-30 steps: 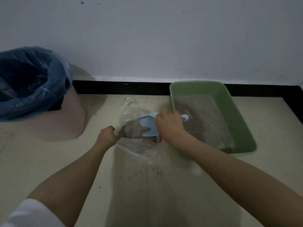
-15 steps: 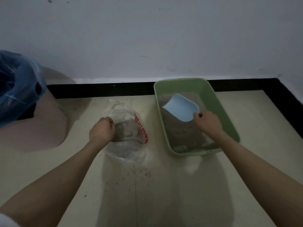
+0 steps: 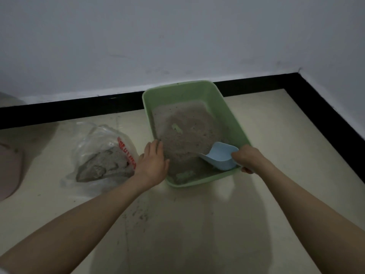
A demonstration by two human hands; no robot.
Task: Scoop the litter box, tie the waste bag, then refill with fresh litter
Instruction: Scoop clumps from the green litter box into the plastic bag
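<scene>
Cream floor [image 3: 197,234] runs up to a black baseboard [image 3: 79,107] and white wall [image 3: 177,36], scattered litter grains on the floor near my left arm. Green litter box [image 3: 223,107] sits on the floor close to the wall, one short end toward me, grey-brown litter [image 3: 187,131] spread inside with a couple of bare green patches of tray bottom showing. Clear waste bag [image 3: 98,155] with red print lies slumped on the floor just left of the box, a clump of scooped litter inside it, mouth untied. Pink object [image 3: 7,171] at the far left edge, cut off. My left hand [image 3: 153,165] rests on the left rim of the box, fingers straight and relaxed, fingertips reaching over toward the litter. My right hand [image 3: 247,159] grips the handle of the light blue scoop [image 3: 219,157] at the near right corner of the box, fingers curled round it; scoop mouth points left, lip down on the litter.
</scene>
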